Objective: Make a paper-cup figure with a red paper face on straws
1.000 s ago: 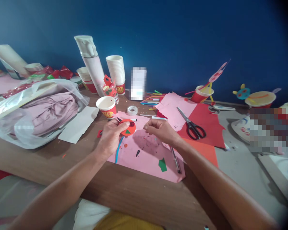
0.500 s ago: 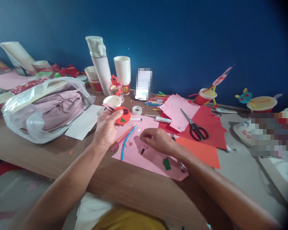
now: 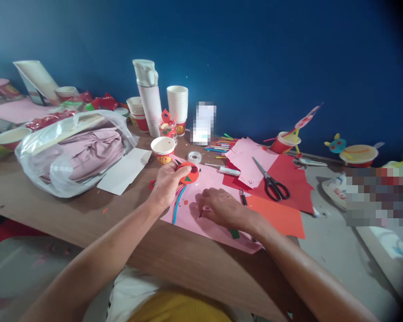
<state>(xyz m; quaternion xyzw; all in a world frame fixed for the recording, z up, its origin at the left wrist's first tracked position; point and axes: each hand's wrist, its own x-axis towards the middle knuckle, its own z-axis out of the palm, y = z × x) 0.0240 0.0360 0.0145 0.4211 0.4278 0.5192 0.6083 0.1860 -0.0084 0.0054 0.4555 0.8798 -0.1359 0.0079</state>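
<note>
My left hand [image 3: 166, 188] pinches an orange paper disc [image 3: 189, 175] bearing dark eye-like shapes and a green triangle. Dark paper points stick up at its edge beside my fingers. My right hand [image 3: 218, 206] is lowered onto the pink paper sheet [image 3: 195, 219], its thumb and forefinger closed over a small black paper piece [image 3: 200, 215], mostly hidden by the fingers. A blue pipe cleaner [image 3: 176, 208] lies between the hands. Partly under my right hand is a green paper scrap [image 3: 234, 233]. A pen [image 3: 243, 197] lies just beyond my right wrist.
Black-handled scissors [image 3: 275, 185] rest on red and pink paper. Behind the hands are a paper cup [image 3: 163, 147], a tape roll [image 3: 194, 157] and a glue stick [image 3: 229, 171]. A plastic bag [image 3: 67, 188], a white flask [image 3: 150, 105] and stacked cups [image 3: 177, 100] stand leftward and behind.
My left hand has moved right and down with the orange disc, lower over the pink sheet. My right hand has come down and closed over the black paper piece. The view has shifted slightly.
</note>
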